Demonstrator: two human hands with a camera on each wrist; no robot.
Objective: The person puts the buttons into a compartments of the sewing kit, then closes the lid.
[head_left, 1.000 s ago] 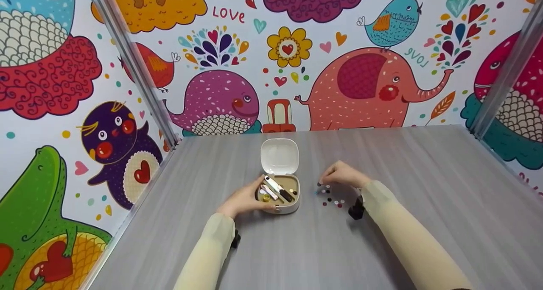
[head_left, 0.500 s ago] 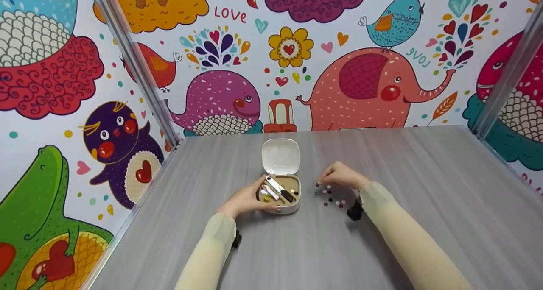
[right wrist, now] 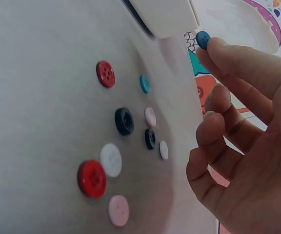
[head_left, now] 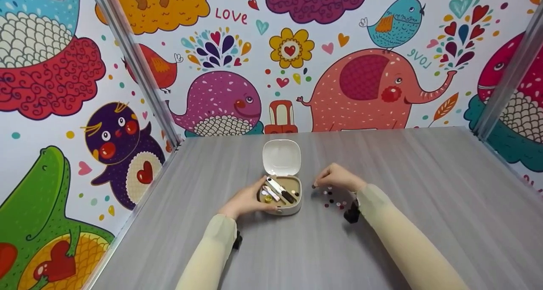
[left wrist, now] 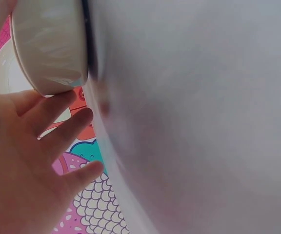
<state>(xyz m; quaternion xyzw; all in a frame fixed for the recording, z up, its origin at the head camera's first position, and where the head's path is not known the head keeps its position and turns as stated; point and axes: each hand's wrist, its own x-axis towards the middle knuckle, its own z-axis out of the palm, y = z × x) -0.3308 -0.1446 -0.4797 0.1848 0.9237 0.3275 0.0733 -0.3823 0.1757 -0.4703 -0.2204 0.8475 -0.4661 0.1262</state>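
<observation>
A small white box (head_left: 290, 211) stands on the table with its lid (head_left: 281, 157) raised. My left hand (head_left: 245, 200) grips the box by its left side, thumb at the front. Inside lie a slim white-and-black tool (head_left: 281, 190), a smaller whitish piece, a yellow round piece (head_left: 268, 199) and a few buttons. Between thumb and index finger, my right hand (head_left: 339, 179) pinches a dark blue button (right wrist: 203, 40), just right of the box and above the table. Loose buttons lie below that hand: red (right wrist: 106, 74), teal (right wrist: 145, 84), black (right wrist: 124, 121), white (right wrist: 110, 160) and pink (right wrist: 118, 210).
The grey wood-grain table (head_left: 195, 167) meets walls printed with cartoon animals at the back and left. Metal posts (head_left: 138, 69) stand at the back corners. Each wrist carries a black camera, partly seen below the sleeves.
My right hand has shifted slightly left, toward the box, with the button between its fingertips. The left hand keeps its hold on the box.
</observation>
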